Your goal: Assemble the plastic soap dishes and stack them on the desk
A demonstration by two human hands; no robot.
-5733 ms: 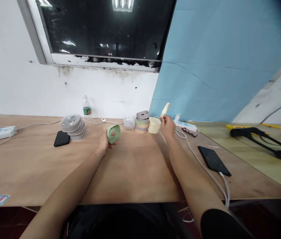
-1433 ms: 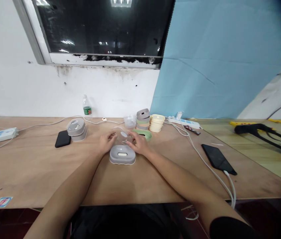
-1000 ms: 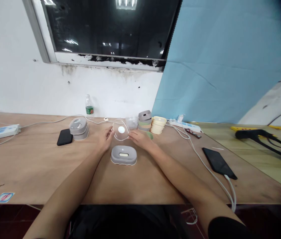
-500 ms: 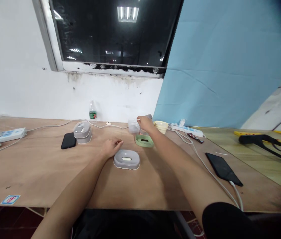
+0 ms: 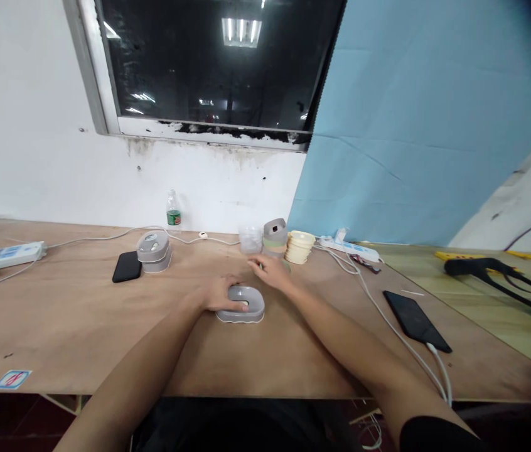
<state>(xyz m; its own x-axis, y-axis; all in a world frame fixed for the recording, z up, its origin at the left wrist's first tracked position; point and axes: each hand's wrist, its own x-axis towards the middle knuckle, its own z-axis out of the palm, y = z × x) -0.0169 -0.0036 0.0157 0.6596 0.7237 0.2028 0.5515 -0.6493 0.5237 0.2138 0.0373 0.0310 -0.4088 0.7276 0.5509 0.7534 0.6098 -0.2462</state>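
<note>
A grey oval dish with a slot in its bottom sits on the table in front of me. My left hand grips its left side, the thumb reaching across the opening and the fingers behind the rim. Just beyond, my right hand is closed over a green oval dish, which it mostly covers; bits of green show beside the hand and between the fingers. Behind that hand stand clear plastic cups, a stack of grey and green pieces and a stack of cream-yellow cups.
Left of my hands are a stacked grey oval container and a black phone. A bottle stands by the wall. Power strips and cables lie at both sides. Another phone is plugged in at right.
My left hand has moved right and taken hold of the grey dish. My right hand has come back from the clear cups and grey stack, down over the green dish.
</note>
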